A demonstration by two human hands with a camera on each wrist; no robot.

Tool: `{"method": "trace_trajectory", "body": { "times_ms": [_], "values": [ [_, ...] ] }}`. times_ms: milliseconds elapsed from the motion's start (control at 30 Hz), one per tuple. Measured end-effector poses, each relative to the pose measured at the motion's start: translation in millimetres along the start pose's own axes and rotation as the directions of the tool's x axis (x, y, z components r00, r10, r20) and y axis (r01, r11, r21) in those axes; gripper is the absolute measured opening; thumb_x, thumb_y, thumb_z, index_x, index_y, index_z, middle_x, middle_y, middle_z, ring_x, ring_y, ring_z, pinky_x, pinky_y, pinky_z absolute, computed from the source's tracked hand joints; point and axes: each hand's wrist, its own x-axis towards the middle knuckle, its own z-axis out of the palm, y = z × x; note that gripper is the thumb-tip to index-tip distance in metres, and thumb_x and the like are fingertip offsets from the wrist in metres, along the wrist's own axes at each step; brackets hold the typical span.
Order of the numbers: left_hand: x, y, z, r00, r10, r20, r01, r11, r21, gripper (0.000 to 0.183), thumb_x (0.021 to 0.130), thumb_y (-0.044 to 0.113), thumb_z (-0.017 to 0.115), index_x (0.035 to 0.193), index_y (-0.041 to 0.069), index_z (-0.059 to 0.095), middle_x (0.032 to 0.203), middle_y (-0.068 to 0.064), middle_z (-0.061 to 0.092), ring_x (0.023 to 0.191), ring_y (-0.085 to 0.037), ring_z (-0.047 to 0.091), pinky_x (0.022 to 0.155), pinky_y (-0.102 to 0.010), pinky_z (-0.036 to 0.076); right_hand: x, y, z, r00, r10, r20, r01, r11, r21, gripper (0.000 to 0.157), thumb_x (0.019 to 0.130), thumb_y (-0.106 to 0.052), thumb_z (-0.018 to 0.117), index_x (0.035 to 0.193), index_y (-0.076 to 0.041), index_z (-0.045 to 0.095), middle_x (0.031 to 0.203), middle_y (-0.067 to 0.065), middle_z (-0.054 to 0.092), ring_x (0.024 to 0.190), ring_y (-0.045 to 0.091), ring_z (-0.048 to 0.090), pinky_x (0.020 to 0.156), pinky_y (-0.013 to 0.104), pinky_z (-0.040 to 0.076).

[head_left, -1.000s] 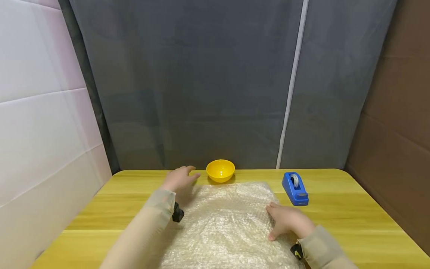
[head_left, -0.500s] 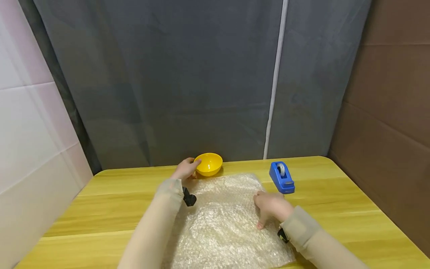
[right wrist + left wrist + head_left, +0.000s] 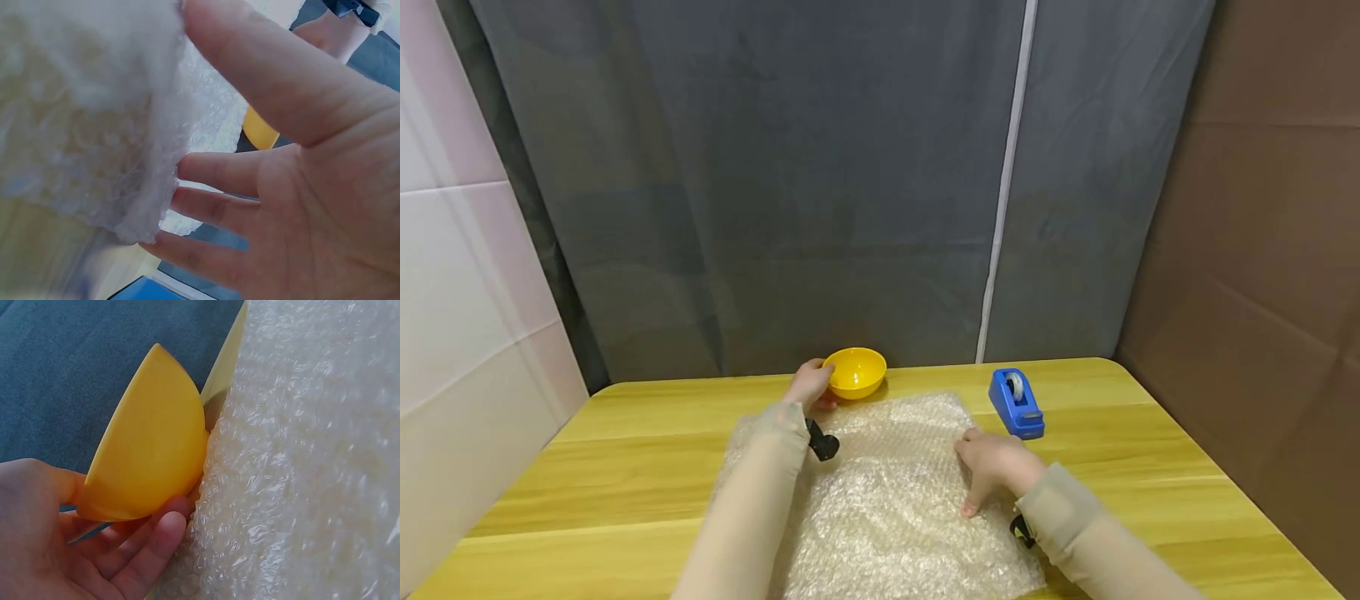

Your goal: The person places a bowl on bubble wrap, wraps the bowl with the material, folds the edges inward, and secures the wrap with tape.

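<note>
At the far side of the table, a yellow bowl (image 3: 859, 375) stands just past the bubble wrap (image 3: 895, 508). My left hand (image 3: 808, 385) pinches its left rim, with the thumb over the edge and fingers under the wall. In the left wrist view the bowl (image 3: 150, 444) is seen from its outer side, close to the wrap's edge. My right hand (image 3: 996, 465) rests at the right edge of the bubble wrap. Its fingers (image 3: 215, 209) look fairly straight in the right wrist view, their tips touching the sheet.
A blue tape dispenser (image 3: 1017, 408) with a roll in it stands on the wooden table (image 3: 625, 467), right of the wrap. Behind the table hangs a dark grey curtain (image 3: 812, 183). A white panel (image 3: 467, 333) bounds the left, a brown one (image 3: 1240, 250) the right.
My left hand has moved to the bowl and taken hold of its left rim. The right hand stays at the wrap's right edge. The head view has shifted a little.
</note>
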Motion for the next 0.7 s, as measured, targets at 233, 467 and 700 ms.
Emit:
{"method": "trace_trajectory", "body": {
  "times_ms": [233,467,700],
  "values": [
    [1.7,-4.0,-1.6,0.999,-0.032,0.04,0.035,0.997,-0.072,0.054,0.105,0.022,0.037,0.15,-0.004,0.02,0.118,-0.025,0.051,0.053,-0.017,0.061,0.056,-0.027,0.057,1.9,-3.2,0.0,1.0,0.007,0.004,-0.007,0.999,-0.037,0.101,0.055,-0.042,0.092,0.137,-0.001,0.05,0.135,0.015,0.049,0.112,0.036,0.056,0.088,0.053,0.046],
    [0.8,-7.9,-4.1,1.0,-0.023,0.013,0.024,0.997,-0.077,0.048,0.106,0.019,0.036,0.145,-0.007,0.03,0.098,-0.02,0.057,0.054,-0.017,0.062,0.057,-0.028,0.057,5.1,-5.4,2.0,1.0,0.001,0.014,-0.001,1.0,-0.031,0.101,0.056,-0.043,0.091,0.138,-0.003,0.05,0.137,0.014,0.048,0.114,0.036,0.055,0.091,0.054,0.044],
    [-3.2,-6.2,-14.8,1.0,-0.008,0.01,0.008,0.996,-0.084,0.048,0.106,0.018,0.037,0.145,-0.008,0.029,0.113,-0.024,0.053,0.059,-0.019,0.063,0.063,-0.031,0.058,14.5,-9.5,1.9,1.0,-0.013,0.022,0.014,0.998,-0.054,0.087,0.054,-0.04,0.093,0.125,-0.002,0.059,0.115,0.009,0.054,0.096,0.03,0.06,0.084,0.05,0.047]
  ]
}}
